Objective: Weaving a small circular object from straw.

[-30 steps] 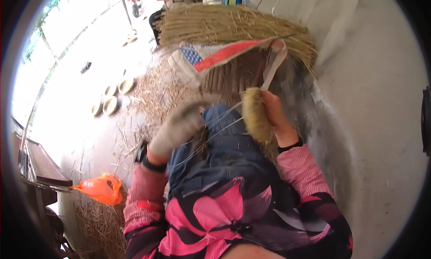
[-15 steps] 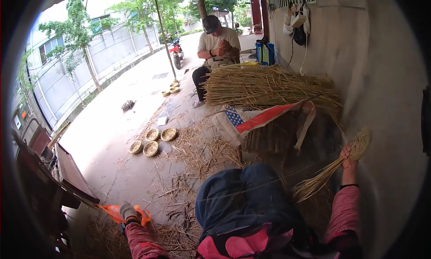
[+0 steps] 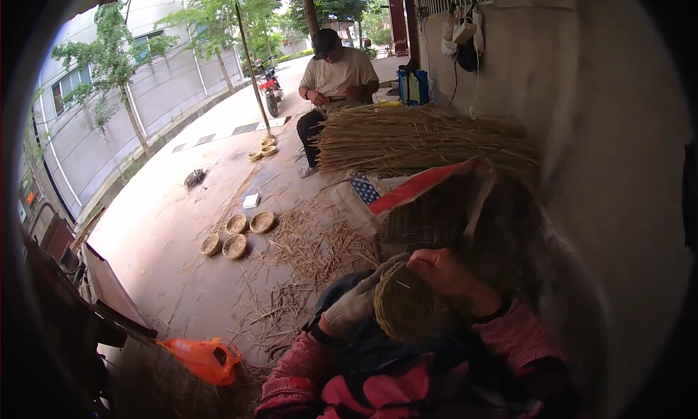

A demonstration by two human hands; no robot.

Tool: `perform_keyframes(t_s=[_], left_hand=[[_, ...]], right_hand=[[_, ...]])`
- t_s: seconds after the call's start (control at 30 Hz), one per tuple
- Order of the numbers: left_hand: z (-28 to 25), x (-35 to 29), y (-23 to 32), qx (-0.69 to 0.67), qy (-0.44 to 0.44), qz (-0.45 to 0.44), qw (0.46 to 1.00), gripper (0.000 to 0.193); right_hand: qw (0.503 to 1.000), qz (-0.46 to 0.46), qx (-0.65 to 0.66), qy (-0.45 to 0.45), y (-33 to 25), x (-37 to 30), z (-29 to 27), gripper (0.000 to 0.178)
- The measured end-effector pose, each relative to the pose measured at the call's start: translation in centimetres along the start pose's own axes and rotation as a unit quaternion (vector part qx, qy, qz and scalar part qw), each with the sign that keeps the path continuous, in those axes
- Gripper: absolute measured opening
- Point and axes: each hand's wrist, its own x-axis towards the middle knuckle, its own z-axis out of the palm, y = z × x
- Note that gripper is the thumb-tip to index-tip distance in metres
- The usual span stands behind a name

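A round woven straw basket (image 3: 398, 307) is held over my lap, its ribbed weave facing up toward me. My left hand (image 3: 355, 304), in a pale glove, closes on the basket's left edge, with the fingers reaching up along its far side. From the right, my bare right hand (image 3: 445, 274) grips the far rim, fingers bent over it. A thin pale strand shows near that rim. Shadow hides the basket's underside and any loose straw ends.
An orange plastic bag (image 3: 207, 361) hangs at lower left. Several finished straw baskets (image 3: 235, 246) sit on the straw-littered floor. Ahead lies a big straw pile (image 3: 429, 139) partly covered by a cloth sack (image 3: 407, 194). Behind it sits a person (image 3: 340, 74) working with their hands. A wall (image 3: 582, 128) runs along the right.
My right hand has brought the woven straw piece from the far right to my lap. My left hand has left the orange bag and taken hold of the basket too.
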Motion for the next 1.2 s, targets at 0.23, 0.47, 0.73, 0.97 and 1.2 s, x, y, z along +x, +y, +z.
perform_keyframes(t_s=[0.23,0.47,0.73,0.97,1.2], left_hand=[[-2.0,0.9,-6.4,-0.349,0.106,0.062,0.929,0.023],[-4.4,-0.1,-6.3,-0.42,-0.089,0.069,0.9,0.022],[-2.4,1.3,-8.1,-0.108,0.207,-0.081,0.969,0.024],[-3.6,1.0,-7.7,-0.426,0.202,-0.058,0.88,0.032],[0.0,-0.8,-6.9,0.13,0.187,0.012,0.974,0.035]], right_hand=[[0.991,0.002,-0.116,0.068,2.8,-2.0,-1.1,0.035],[0.968,-0.042,-0.238,0.065,7.5,-2.4,0.6,0.044],[0.968,-0.027,-0.248,0.038,7.9,-4.8,3.8,0.033],[0.98,-0.06,-0.192,0.001,7.2,-5.9,4.0,0.026],[0.974,-0.013,-0.224,-0.015,7.7,-5.3,4.2,0.029]])
